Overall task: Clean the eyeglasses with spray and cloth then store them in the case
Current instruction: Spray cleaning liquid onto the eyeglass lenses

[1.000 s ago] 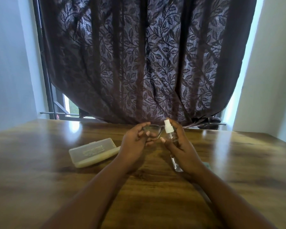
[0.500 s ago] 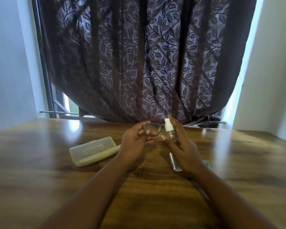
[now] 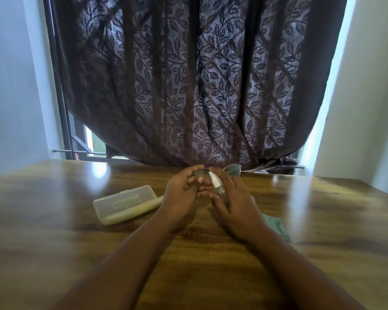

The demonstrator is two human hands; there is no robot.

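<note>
While the left hand holds the eyeglasses in its grip at 12 o'clock, the right hand clasps the spray bottle; spraying seems underway, wiping next with the cloth at 4 o'clock, the case at 9

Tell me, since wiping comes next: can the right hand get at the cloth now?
Probably not yet: the right hand holds the spray bottle. The cloth lies uncovered beside that wrist, so once emptied, it looks reachable.

Both forearms are extended forward and converge. The left hand is raised with its fingers curled in a grip. The right hand is set close beside it, palm inward, fingers curled round a held item.
</note>
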